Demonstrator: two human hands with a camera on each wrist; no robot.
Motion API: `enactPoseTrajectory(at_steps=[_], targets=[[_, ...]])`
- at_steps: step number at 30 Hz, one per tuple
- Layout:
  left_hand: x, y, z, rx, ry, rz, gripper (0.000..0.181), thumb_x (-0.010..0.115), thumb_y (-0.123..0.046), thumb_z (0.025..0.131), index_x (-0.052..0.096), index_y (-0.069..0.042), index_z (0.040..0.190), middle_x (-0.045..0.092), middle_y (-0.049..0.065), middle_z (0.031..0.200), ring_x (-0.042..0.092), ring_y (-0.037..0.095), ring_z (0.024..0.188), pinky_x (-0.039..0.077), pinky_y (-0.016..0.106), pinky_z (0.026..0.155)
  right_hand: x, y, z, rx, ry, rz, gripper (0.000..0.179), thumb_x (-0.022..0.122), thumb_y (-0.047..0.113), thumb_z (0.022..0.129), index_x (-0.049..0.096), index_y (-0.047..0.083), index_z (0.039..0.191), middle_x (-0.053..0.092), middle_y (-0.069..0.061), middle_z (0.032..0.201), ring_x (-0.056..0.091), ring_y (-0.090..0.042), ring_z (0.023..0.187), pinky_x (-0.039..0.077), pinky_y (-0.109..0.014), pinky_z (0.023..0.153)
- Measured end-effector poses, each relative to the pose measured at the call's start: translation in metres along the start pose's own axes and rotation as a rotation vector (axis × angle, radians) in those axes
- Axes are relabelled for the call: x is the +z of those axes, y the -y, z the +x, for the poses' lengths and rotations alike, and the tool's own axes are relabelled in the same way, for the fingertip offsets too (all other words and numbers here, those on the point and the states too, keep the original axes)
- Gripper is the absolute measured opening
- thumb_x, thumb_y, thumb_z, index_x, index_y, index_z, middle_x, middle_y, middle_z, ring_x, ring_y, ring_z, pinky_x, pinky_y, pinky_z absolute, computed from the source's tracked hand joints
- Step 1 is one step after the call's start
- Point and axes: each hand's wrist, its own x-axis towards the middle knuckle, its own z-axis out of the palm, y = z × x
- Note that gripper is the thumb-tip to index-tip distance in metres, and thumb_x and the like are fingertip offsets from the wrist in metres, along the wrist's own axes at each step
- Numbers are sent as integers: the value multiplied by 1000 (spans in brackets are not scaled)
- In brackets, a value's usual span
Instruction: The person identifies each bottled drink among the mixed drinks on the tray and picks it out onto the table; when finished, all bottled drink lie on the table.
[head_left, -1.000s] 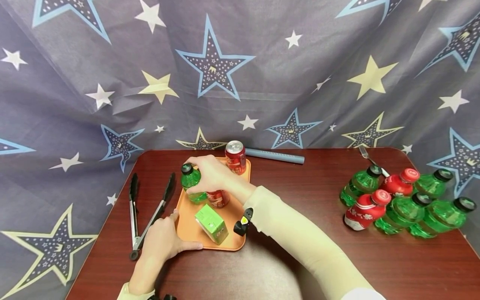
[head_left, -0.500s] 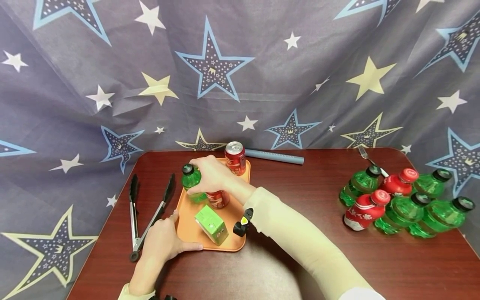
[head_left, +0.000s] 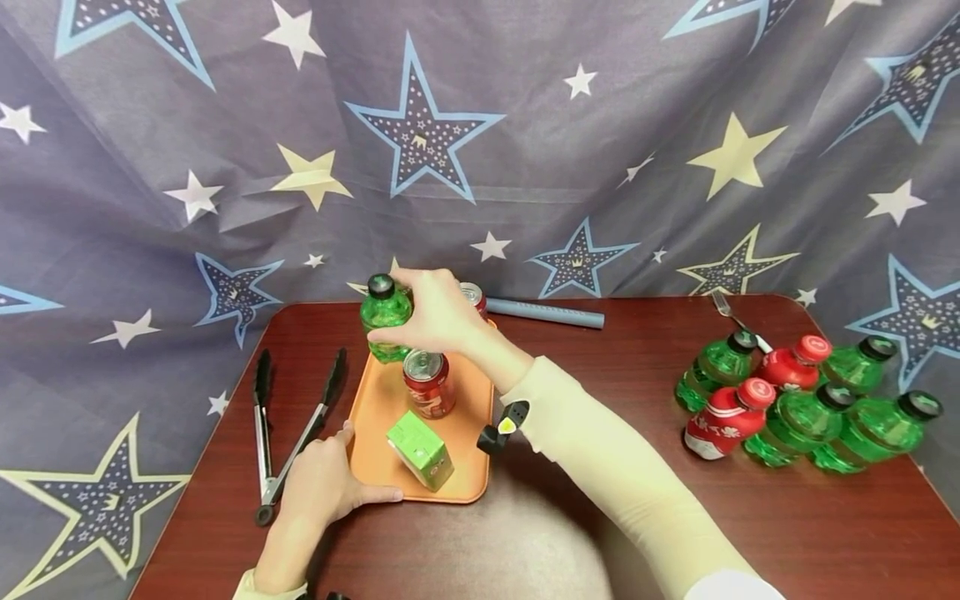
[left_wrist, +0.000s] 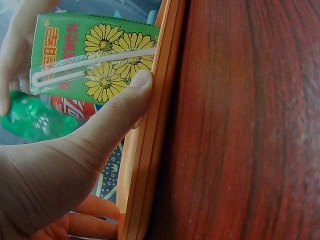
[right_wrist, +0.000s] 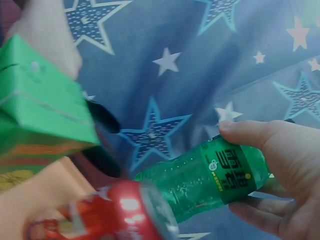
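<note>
My right hand [head_left: 438, 312] grips a green plastic soda bottle [head_left: 386, 312] with a black cap. It holds the bottle upright above the far left part of an orange tray [head_left: 471, 446]. In the right wrist view the bottle's label [right_wrist: 227, 170] shows between thumb and fingers. My left hand [head_left: 322, 479] rests at the tray's near left corner, fingers spread, the thumb [left_wrist: 142, 80] lying on the rim. On the tray stand a green drink carton [head_left: 420, 450] and a red soda can [head_left: 429, 387]. Another red can [head_left: 474, 296] at the far end is partly hidden behind my right hand.
Black-tipped metal tongs [head_left: 273, 483] lie spread left of the tray. Behind it lies a blue-grey tube [head_left: 547, 313]. At the table's right stand several green bottles [head_left: 720, 367] and two red bottles [head_left: 727, 421], with a fork [head_left: 738, 321] behind them. A starry cloth [head_left: 525, 167] hangs behind.
My right hand has lifted the green bottle up and away, uncovering the nearer red can and covering much of the far one. My left hand stays at the tray corner.
</note>
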Motion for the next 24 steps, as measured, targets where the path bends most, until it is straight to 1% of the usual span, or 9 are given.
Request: enactPoseTrajectory(at_steps=[4,6,8,12,13,15,16,21,24], targets=[[-2,-1,1,-4,14,5,145,91,-83,44,55,18,141,73,37,100,73,47,87,60,57,76,-20,-1,-1,14,-68,9,59,93,50,77,74,20,124,80,5,106,74,-12,97,58,-29,83],[-2,-1,1,-3,12,3,145,92,-82,44,55,18,142,72,37,100,73,47,88,59,58,76,-30,-3,-3,3,-98,28,52,93,49,77,74,20,115,79,7,99,73,-10,90,57,-30,82],[-1,0,1,-1,3,4,145,92,-82,43,55,17,142,72,37,99,73,47,87,59,58,76,-40,-6,-5,-7,-121,19,50,93,49,77,74,20,113,79,8,97,71,-9,88,53,-35,90],[0,0,1,2,-9,2,144,93,-81,43,56,17,142,72,37,99,73,48,87,59,58,76,-62,-11,-14,3,-124,-4,45,93,49,77,74,21,108,79,9,92,70,-9,84,52,-38,89],[0,0,1,0,-7,3,144,93,-81,43,56,17,142,72,37,99,73,48,87,59,58,76,-67,-12,-18,11,-121,-12,44,92,49,77,74,22,107,79,10,91,70,-9,83,52,-37,87],[0,0,1,-2,0,3,144,93,-81,43,55,17,142,72,37,100,73,48,88,59,58,77,-77,-16,-26,26,-115,-16,42,92,48,77,74,22,104,78,8,88,69,-11,79,54,-34,77],[0,-1,1,-2,3,3,144,93,-81,43,55,17,142,72,37,100,73,47,88,59,58,77,-82,-18,-31,35,-114,-21,42,92,48,76,74,22,104,78,8,87,69,-12,79,54,-33,75],[0,-1,0,-2,-6,6,144,93,-81,42,56,17,141,72,36,98,73,47,86,59,58,75,-101,-29,-57,56,-137,-63,50,96,47,73,75,19,109,81,4,89,74,-14,80,56,-37,76],[1,0,0,-2,-7,2,144,93,-81,42,56,17,141,72,36,97,73,47,86,59,58,75,-108,-37,-74,90,-152,-77,52,97,44,73,74,17,111,82,0,91,77,-16,82,58,-39,77]])
